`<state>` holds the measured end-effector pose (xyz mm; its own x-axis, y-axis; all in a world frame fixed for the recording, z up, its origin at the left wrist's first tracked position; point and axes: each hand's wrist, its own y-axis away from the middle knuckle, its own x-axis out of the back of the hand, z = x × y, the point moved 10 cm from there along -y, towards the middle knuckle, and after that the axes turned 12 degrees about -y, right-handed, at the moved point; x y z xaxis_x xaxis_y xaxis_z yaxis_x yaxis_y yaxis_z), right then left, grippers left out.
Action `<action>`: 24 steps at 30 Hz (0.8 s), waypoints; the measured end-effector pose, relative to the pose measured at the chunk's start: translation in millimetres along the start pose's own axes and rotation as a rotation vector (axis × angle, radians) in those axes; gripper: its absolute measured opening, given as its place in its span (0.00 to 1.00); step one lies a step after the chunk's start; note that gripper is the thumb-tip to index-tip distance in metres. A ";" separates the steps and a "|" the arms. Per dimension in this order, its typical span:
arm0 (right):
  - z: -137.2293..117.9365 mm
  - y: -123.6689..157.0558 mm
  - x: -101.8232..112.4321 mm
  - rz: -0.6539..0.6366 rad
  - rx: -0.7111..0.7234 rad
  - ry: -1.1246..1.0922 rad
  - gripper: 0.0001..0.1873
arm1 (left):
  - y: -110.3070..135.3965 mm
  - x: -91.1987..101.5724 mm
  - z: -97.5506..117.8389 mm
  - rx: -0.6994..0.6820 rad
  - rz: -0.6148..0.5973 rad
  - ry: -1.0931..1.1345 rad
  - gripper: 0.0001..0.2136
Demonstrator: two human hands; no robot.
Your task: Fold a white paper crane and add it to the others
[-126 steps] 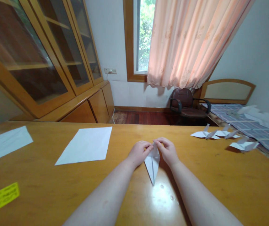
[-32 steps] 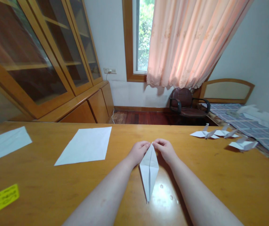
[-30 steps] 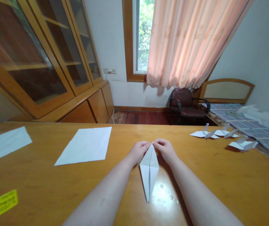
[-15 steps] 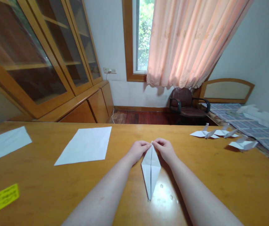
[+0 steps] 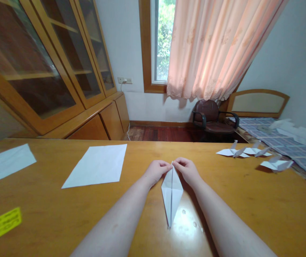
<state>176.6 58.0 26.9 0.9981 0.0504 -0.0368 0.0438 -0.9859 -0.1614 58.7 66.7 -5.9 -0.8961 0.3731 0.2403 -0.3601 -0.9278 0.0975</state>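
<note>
A white folded paper plane (image 5: 171, 194) lies on the wooden table (image 5: 249, 203), its long point toward me and a crease down its middle. My left hand (image 5: 155, 172) pinches the far tip of the paper from the left. My right hand (image 5: 187, 170) pinches the same tip from the right. Both hands have their fingers curled and closed on the paper, meeting at its top corner.
A flat white sheet (image 5: 98, 165) lies to the left, another sheet (image 5: 5, 164) at the far left edge, and a yellow label (image 5: 0, 226) near me. Three folded paper planes (image 5: 254, 154) sit at the right. A dark chair (image 5: 214, 119) and a bed stand beyond.
About four seconds ago the paper was shorter and narrower; it now lies longer and flatter toward me. In the last second both hands stay pinched at the tip and the paper shifts only slightly.
</note>
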 end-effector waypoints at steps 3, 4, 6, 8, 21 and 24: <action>-1.2 0.4 -1.2 -0.009 0.002 -0.003 0.10 | -0.2 0.0 -2.8 0.015 0.002 0.007 0.16; -1.2 0.5 -1.3 -0.009 0.001 -0.008 0.10 | -0.2 -0.2 -3.4 0.019 0.000 0.013 0.16; -0.8 0.5 -1.9 -0.015 -0.003 -0.019 0.10 | 0.0 -1.0 -3.8 0.023 -0.008 0.028 0.16; 0.0 0.5 -2.6 -0.022 -0.007 -0.026 0.11 | 0.3 -2.0 -3.2 0.023 -0.016 0.044 0.15; 18.3 1.4 -8.0 -0.056 -0.112 -0.076 0.16 | 0.6 12.8 -0.8 0.056 0.122 0.134 0.13; 24.0 1.1 -8.1 -0.061 -0.133 -0.071 0.18 | 0.6 13.1 -2.5 0.068 0.124 0.127 0.14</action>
<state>167.5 60.3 3.4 0.9879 0.1176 -0.1014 0.1147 -0.9928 -0.0341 46.1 71.1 -5.1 -0.9596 0.2487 0.1316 -0.2302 -0.9629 0.1406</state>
